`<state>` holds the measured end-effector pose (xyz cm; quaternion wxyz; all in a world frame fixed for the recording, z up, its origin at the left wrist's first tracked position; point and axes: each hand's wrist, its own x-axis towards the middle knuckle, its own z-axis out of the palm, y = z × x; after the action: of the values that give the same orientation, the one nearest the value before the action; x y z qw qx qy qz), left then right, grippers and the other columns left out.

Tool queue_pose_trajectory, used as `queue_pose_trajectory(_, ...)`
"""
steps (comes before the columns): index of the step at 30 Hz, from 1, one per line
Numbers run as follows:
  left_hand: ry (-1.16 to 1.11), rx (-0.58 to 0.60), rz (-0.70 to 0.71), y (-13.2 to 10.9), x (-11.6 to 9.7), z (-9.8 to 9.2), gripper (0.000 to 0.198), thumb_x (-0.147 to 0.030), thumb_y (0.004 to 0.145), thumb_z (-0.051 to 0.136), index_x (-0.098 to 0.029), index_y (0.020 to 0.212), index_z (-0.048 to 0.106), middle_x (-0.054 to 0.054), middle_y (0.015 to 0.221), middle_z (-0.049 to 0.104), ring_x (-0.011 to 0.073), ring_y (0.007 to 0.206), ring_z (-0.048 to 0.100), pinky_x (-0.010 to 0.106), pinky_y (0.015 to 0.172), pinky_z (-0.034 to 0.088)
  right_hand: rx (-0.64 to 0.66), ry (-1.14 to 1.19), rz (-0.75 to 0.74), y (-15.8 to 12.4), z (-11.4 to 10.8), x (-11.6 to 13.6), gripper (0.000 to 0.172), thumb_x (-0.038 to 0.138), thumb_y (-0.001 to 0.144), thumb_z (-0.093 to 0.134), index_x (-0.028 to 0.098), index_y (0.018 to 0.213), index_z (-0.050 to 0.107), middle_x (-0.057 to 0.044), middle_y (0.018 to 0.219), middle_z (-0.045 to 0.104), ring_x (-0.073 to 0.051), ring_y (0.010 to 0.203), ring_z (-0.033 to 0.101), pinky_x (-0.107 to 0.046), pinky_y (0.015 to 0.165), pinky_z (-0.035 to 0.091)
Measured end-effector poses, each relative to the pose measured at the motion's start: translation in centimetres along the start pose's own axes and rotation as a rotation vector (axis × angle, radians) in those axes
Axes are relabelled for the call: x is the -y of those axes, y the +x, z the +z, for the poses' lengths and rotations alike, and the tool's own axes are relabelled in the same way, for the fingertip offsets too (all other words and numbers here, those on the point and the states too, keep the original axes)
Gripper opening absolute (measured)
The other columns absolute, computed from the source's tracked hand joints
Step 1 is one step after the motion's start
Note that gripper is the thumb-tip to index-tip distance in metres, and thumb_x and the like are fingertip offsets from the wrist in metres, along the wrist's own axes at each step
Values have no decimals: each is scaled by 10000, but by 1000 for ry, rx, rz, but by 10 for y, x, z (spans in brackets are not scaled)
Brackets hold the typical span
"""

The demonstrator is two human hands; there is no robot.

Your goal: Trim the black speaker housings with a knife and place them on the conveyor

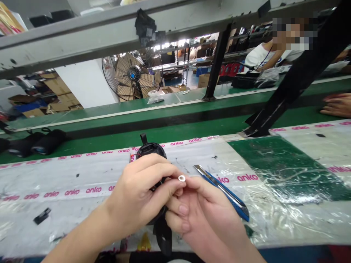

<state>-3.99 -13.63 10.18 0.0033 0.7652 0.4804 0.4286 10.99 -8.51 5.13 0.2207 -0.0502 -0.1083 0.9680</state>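
A small white ring (181, 178) sits between the fingertips of both hands, held up over the bench. My left hand (145, 182) comes in from the left with thumb and forefinger pinched at the ring. From the right, my right hand (203, 208) meets it with its forefinger at the ring and its other fingers curled. Behind and beneath the hands stands a black speaker body (151, 149) with a strap loop, mostly hidden by them. To the right of my right hand lies a blue utility knife (223, 191).
Plastic sheeting with pink-lettered tape (93, 175) covers the bench. Several black speakers (49, 140) lie at the far left. A fan (133, 75) stands beyond the green line, and a slanted black post (296, 73) rises at right. Another person's hand (337, 105) rests at the right edge.
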Motion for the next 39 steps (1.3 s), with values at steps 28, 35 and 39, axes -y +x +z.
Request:
queue_pose_trajectory(28, -218, 4, -174, 0, 0, -1, 162, -57, 976, 657, -181, 882, 699, -10, 814, 707, 108, 747, 636, 206, 719, 542, -83, -213, -91, -1, 2, -5, 261, 412, 925, 832, 207, 943, 672, 36, 680, 520, -76, 546, 355, -141, 468, 333)
queue_pose_trajectory(35, -345, -21, -375, 7, 3, -8, 134, -98, 941, 748, -207, 885, 799, -32, 807, 790, 93, 707, 690, 160, 630, 537, -53, -441, -313, 5, -5, -5, 158, 356, 952, 813, 210, 956, 754, 16, 688, 605, -76, 503, 540, -161, 468, 474)
queue_pose_trajectory(39, -337, 53, -343, 12, 5, -10, 219, -112, 1007, 678, -241, 906, 825, -34, 825, 798, 96, 705, 688, 176, 645, 535, -17, -372, -246, 6, -4, -1, 189, 353, 967, 789, 188, 883, 751, -2, 731, 624, -65, 497, 521, -153, 445, 481)
